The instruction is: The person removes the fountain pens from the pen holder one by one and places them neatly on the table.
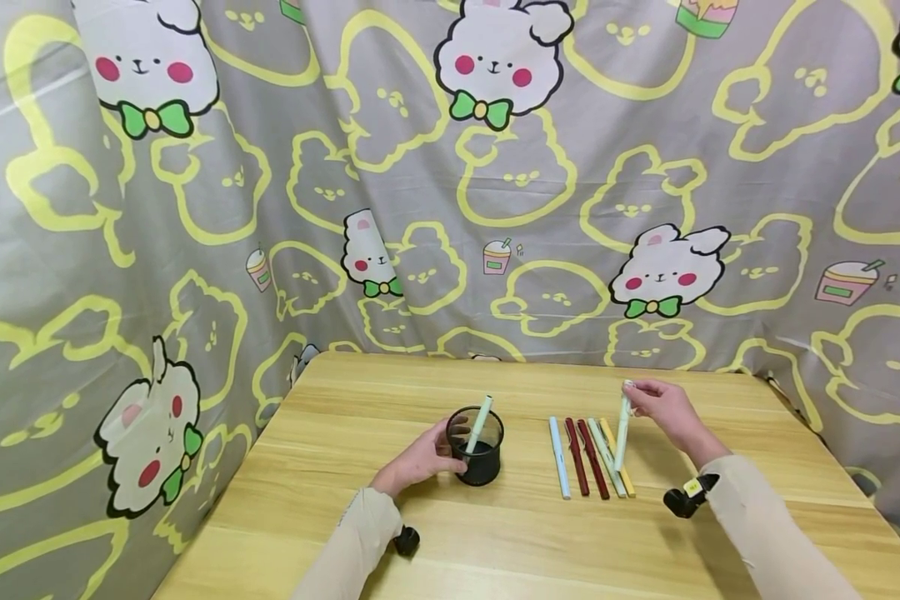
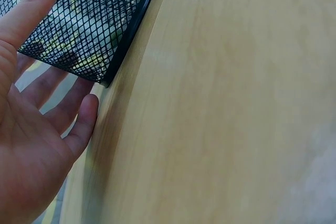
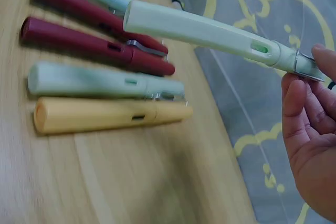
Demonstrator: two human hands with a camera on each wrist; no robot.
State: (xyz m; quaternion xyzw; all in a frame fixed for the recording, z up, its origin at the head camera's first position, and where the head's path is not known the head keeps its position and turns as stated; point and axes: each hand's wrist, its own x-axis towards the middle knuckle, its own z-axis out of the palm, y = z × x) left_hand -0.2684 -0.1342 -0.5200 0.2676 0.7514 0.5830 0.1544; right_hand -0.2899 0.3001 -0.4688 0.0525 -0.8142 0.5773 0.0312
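**One pen lifted, one cup steadied**

My right hand [image 1: 663, 408] pinches the clip end of a pale green pen [image 1: 622, 433] between thumb and fingertips [image 3: 296, 95], so the pen hangs tilted with its lower end above the row of pens lying on the table [image 1: 495, 550]. In the right wrist view the pen's barrel crosses over that row without touching it.

Under it the row lies side by side: a light blue pen [image 1: 558, 458] farthest to my left, then two dark red pens [image 1: 585, 458], another pale green one [image 1: 606, 460], and a yellow pen [image 1: 621, 471] nearest my right hand.

My left hand [image 1: 420, 462] rests against the side of a black mesh cup [image 1: 476, 454], fingers relaxed and curved loosely along its wall, palm open toward it. The cup stands upright on the table, to the left of the row, with one pale green pen [image 1: 480, 423] leaning inside it.

Behind the table hangs a grey cloth [image 1: 450, 208] printed with rabbits.
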